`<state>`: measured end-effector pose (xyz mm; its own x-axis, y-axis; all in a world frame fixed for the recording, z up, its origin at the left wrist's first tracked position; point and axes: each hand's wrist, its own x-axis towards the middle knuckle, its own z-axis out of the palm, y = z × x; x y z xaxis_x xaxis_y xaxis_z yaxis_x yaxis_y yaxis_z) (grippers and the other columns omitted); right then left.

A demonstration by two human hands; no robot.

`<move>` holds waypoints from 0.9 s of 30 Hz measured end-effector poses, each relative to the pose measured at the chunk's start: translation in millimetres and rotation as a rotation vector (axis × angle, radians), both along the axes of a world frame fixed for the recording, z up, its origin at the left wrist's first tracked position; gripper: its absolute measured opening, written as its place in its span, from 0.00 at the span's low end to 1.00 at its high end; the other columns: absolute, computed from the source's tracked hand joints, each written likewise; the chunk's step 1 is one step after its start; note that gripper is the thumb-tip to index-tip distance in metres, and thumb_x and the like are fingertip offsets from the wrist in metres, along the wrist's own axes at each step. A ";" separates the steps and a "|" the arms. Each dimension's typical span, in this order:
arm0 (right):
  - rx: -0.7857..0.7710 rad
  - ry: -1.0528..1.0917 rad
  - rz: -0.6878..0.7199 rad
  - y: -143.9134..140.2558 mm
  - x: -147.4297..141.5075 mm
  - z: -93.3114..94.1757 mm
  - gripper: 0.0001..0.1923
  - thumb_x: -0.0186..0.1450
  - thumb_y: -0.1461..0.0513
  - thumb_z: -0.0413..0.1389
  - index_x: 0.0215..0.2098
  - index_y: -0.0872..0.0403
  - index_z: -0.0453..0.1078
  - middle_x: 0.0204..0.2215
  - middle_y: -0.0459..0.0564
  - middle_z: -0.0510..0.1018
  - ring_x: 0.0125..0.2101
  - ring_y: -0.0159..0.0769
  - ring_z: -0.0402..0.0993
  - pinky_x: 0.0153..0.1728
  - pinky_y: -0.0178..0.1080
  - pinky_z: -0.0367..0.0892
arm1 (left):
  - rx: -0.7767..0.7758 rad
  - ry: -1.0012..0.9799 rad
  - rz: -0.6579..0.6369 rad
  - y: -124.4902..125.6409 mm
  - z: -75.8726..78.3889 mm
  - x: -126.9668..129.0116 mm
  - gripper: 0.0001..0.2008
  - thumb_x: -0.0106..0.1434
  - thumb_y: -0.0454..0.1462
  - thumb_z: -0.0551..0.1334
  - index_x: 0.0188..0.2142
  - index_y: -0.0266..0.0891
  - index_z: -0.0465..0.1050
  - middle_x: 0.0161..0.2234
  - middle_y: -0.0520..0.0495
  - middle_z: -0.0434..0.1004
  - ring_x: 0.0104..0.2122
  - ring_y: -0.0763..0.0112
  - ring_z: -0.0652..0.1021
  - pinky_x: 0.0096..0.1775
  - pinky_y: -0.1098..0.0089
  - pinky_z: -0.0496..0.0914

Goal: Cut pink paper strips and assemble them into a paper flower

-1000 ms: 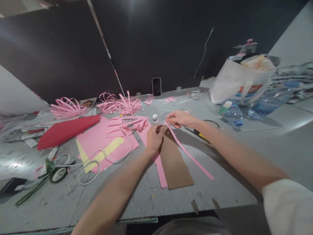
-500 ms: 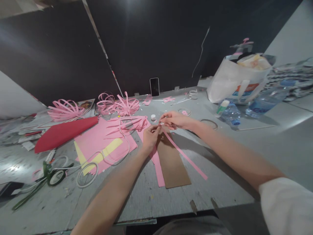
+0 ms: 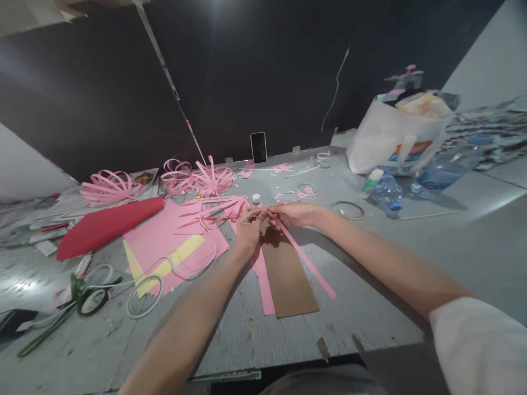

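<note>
Both hands meet over the top end of a brown cardboard piece (image 3: 291, 282). My left hand (image 3: 248, 230) is closed, its thumb and fingers pinching the upper end of a narrow pink paper strip (image 3: 307, 258). Against those fingertips, my right hand (image 3: 291, 213) is closed on the same end. From the fingers the strip slants down to the right, its far end loose beyond the cardboard. The pinched end itself is mostly covered by fingers. Wider pink paper (image 3: 265, 288) lies along the cardboard's left edge. Just behind my left hand is a small white cap (image 3: 256, 198).
Left are pink sheets (image 3: 150, 227), a red folded sheet (image 3: 111, 226), looped pink paper strips (image 3: 110, 188), a white cable (image 3: 145, 296) and green-handled scissors (image 3: 78, 291). A phone (image 3: 258, 147) leans on the wall. Bottles (image 3: 387, 193) and a white bag (image 3: 395, 137) stand right.
My right hand has come down and closed in against my left fingertips. A small white bit seen at its fingers earlier is now hidden. The strip's loose end has shifted slightly left.
</note>
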<state>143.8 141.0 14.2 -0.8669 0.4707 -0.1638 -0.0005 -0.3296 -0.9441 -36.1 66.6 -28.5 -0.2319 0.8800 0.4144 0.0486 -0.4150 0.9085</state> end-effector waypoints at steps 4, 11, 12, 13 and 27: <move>-0.073 0.093 -0.078 -0.7 -1.9 -3.8 0.19 0.63 0.52 0.74 0.33 0.57 0.75 0.24 0.43 0.70 0.25 0.28 0.63 0.28 0.34 0.64 | -0.004 0.010 -0.006 -3.3 1.8 0.0 0.13 0.65 0.49 0.72 0.36 0.42 0.87 0.39 0.44 0.80 0.42 0.64 0.79 0.46 0.66 0.73; -0.098 0.173 -0.190 -1.1 -7.4 -12.7 0.23 0.60 0.53 0.77 0.27 0.55 0.69 0.21 0.39 0.66 0.22 0.26 0.59 0.26 0.33 0.60 | -0.045 0.395 0.105 19.1 37.0 -36.5 0.19 0.64 0.33 0.61 0.51 0.40 0.85 0.47 0.41 0.83 0.44 0.64 0.81 0.47 0.68 0.74; -0.097 0.185 -0.205 -0.8 -8.9 -15.6 0.23 0.59 0.53 0.77 0.27 0.54 0.69 0.21 0.39 0.67 0.22 0.26 0.59 0.26 0.33 0.61 | -0.122 0.495 0.174 29.1 45.9 -45.9 0.20 0.63 0.31 0.59 0.51 0.38 0.84 0.46 0.40 0.84 0.44 0.63 0.81 0.47 0.67 0.74; -0.095 0.197 -0.221 -0.5 -10.3 -18.6 0.23 0.59 0.53 0.77 0.27 0.55 0.69 0.21 0.40 0.68 0.22 0.26 0.60 0.27 0.34 0.62 | -0.224 0.639 0.194 40.3 54.9 -55.3 0.21 0.62 0.30 0.58 0.52 0.36 0.83 0.47 0.40 0.85 0.44 0.63 0.81 0.48 0.67 0.74; -0.027 0.230 -0.343 0.0 -16.7 -34.9 0.22 0.59 0.48 0.76 0.30 0.55 0.76 0.26 0.45 0.75 0.26 0.30 0.70 0.32 0.37 0.69 | -0.570 1.053 0.122 115.4 53.8 -83.1 0.22 0.48 0.41 0.77 0.42 0.37 0.77 0.44 0.36 0.84 0.47 0.48 0.81 0.47 0.64 0.71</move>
